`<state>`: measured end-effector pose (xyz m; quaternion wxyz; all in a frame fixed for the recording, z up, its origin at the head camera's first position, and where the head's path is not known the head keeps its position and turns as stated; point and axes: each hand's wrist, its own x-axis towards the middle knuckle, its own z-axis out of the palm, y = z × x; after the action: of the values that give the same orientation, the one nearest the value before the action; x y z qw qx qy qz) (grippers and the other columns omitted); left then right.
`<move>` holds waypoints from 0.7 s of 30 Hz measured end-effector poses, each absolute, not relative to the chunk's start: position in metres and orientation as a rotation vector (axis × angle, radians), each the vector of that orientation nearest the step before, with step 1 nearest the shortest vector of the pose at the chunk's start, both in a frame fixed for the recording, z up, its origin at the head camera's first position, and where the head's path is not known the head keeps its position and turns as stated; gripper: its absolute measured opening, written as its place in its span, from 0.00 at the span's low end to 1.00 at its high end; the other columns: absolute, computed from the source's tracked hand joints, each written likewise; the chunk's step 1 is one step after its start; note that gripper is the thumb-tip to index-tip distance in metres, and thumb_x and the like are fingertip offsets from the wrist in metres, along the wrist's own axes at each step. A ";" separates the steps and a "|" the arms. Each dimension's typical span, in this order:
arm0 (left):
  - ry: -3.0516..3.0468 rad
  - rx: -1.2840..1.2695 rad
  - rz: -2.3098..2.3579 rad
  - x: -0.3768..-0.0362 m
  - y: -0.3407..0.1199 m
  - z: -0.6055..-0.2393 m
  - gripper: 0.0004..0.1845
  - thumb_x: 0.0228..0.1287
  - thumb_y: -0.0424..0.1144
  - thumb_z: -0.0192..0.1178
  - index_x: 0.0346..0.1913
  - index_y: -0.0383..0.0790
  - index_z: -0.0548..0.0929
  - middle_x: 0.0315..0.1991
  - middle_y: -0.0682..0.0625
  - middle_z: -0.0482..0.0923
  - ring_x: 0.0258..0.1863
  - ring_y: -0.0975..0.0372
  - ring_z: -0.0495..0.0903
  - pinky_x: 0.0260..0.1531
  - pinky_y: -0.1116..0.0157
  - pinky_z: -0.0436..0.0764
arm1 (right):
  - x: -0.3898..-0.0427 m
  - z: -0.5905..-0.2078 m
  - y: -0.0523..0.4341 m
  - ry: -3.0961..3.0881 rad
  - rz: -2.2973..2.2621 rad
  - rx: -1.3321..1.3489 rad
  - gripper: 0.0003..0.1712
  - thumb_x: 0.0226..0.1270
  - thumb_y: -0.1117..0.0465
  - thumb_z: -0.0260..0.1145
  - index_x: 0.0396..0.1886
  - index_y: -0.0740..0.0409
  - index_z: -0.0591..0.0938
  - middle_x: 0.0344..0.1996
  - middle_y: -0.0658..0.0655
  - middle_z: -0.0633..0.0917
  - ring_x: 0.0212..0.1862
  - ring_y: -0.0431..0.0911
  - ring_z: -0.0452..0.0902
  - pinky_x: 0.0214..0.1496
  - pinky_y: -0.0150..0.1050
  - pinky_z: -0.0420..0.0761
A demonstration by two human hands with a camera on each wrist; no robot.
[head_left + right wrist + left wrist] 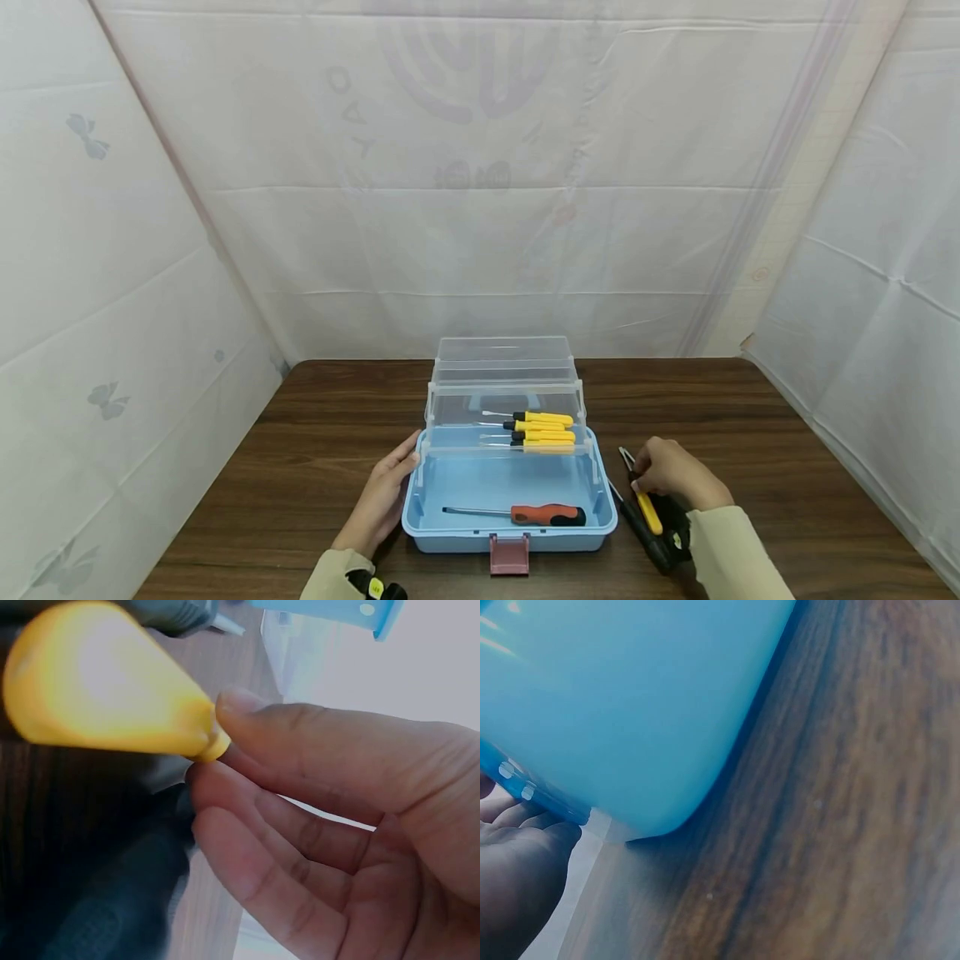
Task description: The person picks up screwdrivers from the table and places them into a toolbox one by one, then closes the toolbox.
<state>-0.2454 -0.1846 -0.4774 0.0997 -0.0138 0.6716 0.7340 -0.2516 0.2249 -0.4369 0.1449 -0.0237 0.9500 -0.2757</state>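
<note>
A light blue toolbox (510, 546) with a clear raised tray (465, 408) sits at the front middle of the table, its pink latch hanging down. My left hand (388, 492) holds its left side at the rim; some fingers pass out of sight behind the rim in the left wrist view. On the right, my right hand (678, 475) pinches the neck of a yellow-handled screwdriver (105, 682) between thumb and fingers. A black-handled tool (651, 537) with a metal shaft lies beside it. In the box rests a red-and-black screwdriver (547, 515).
Several small yellow-handled screwdrivers (543, 427) lie in the clear tray. The brown wood table (337, 417) reaches back to white patterned sheets (480, 208), which also hang along both sides. In the right wrist view, another dark handle (97, 892) lies near the fingers.
</note>
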 end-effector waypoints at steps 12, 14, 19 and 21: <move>1.986 -0.047 2.160 -0.246 -0.184 -0.476 0.28 0.76 0.38 0.43 0.75 0.38 0.55 0.76 0.38 0.48 0.75 0.46 0.49 0.71 0.47 0.56 | -0.252 -0.442 0.223 2.740 -0.831 -0.078 0.12 0.49 0.72 0.73 0.37 0.65 0.86 0.28 0.56 0.82 0.27 0.43 0.77 0.28 0.39 0.84; 1.992 -0.049 2.152 -0.246 -0.184 -0.476 0.28 0.76 0.38 0.43 0.75 0.38 0.54 0.76 0.38 0.48 0.75 0.45 0.49 0.71 0.47 0.56 | -0.253 -0.443 0.222 2.741 -0.834 -0.069 0.12 0.49 0.72 0.73 0.37 0.65 0.86 0.28 0.56 0.82 0.27 0.43 0.77 0.28 0.39 0.84; 1.987 -0.059 2.157 -0.245 -0.184 -0.476 0.28 0.76 0.38 0.43 0.75 0.38 0.55 0.76 0.38 0.48 0.75 0.46 0.50 0.71 0.47 0.56 | -0.253 -0.444 0.220 2.766 -0.798 -0.044 0.08 0.48 0.69 0.74 0.30 0.63 0.85 0.23 0.54 0.80 0.24 0.44 0.75 0.27 0.38 0.83; 1.984 -0.056 2.160 -0.245 -0.184 -0.476 0.28 0.76 0.38 0.43 0.75 0.38 0.55 0.76 0.38 0.48 0.75 0.46 0.50 0.71 0.47 0.56 | -0.253 -0.444 0.219 2.778 -0.780 -0.045 0.06 0.48 0.69 0.75 0.25 0.62 0.84 0.21 0.53 0.78 0.23 0.43 0.74 0.26 0.38 0.81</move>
<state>-0.2454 -0.1841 -0.4757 0.1039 -0.0188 0.6726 0.7325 -0.2529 0.2194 -0.4444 0.1274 -0.0153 0.9549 -0.2679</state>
